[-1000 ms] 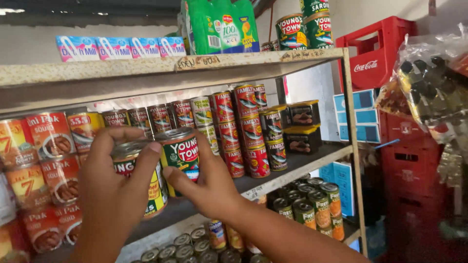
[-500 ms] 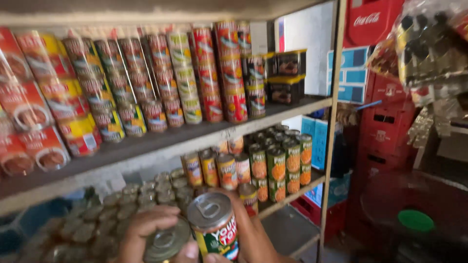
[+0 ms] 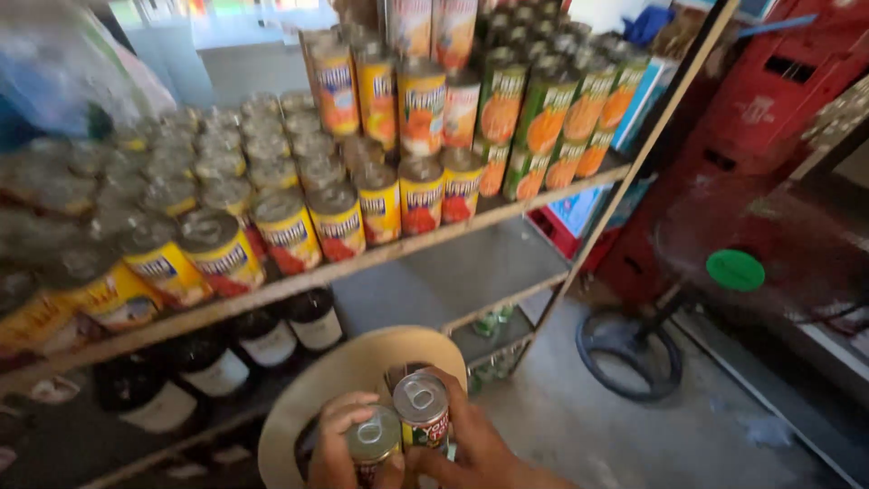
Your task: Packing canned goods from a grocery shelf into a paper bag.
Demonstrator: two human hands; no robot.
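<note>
Your left hand [image 3: 337, 448] and right hand [image 3: 471, 448] are each closed around a small tin: the left on a plain-topped tin [image 3: 373, 441], the right on a ring-pull tin [image 3: 422, 409]. You hold both low, just over a round tan basket [image 3: 317, 398], well below the shelf of stacked cans [image 3: 380, 195]. By my reading, both tins are off the shelf but neither is set down in the basket yet.

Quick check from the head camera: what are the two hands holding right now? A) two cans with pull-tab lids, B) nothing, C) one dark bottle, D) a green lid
A: the left hand and right hand each grip one of the two cans, pull-tab lids up, over a tan round basket.
</note>
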